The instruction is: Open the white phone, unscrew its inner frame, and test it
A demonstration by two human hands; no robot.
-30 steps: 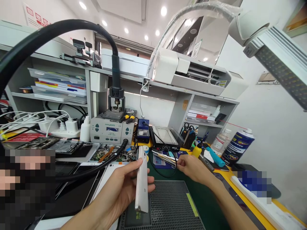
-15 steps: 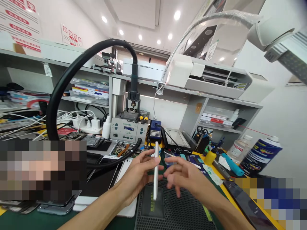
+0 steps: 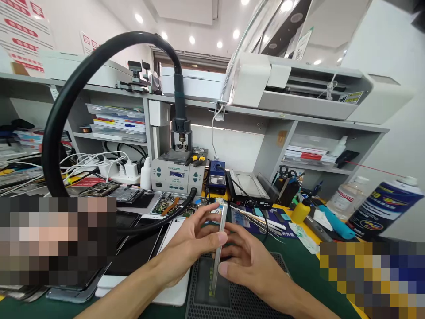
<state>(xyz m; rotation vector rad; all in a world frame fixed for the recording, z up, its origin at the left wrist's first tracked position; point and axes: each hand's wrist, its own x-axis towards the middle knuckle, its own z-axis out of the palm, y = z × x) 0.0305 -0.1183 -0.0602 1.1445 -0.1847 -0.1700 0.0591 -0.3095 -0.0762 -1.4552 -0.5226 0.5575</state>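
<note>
Here, at a crowded repair bench, you hold a silver phone (image 3: 219, 248) edge-on between both hands, its top tipped slightly toward one o'clock and its lower end just above a black perforated mat (image 3: 245, 297) at your six o'clock. Your left hand (image 3: 191, 243) is clamped on the phone from the nine o'clock side, thumb laid across the near face and fingers wrapped behind. Your right hand (image 3: 247, 261) closes on it from the three o'clock side, thumb tip pressed against the lower edge and forefinger resting higher up. Under your left wrist lies a white slab (image 3: 166, 283), flat on the green bench cover (image 3: 299, 270). At twelve o'clock beyond the phone stands a grey rework station (image 3: 177, 175), from which a thick black hose (image 3: 76, 84) arcs up and over toward ten o'clock. Just beside the station, at one o'clock, sit a blue soldering unit (image 3: 216, 175) and a black heating plate (image 3: 249, 190). Toward two o'clock, well apart from your hands, are a yellow bottle (image 3: 300, 212), a teal-handled tool (image 3: 336, 221), a clear bottle (image 3: 345, 197) and a tilted spray can (image 3: 381, 208). A white dropper bottle (image 3: 145, 173) stands at eleven o'clock, near a power strip (image 3: 109, 170) thick with white chargers.
</note>
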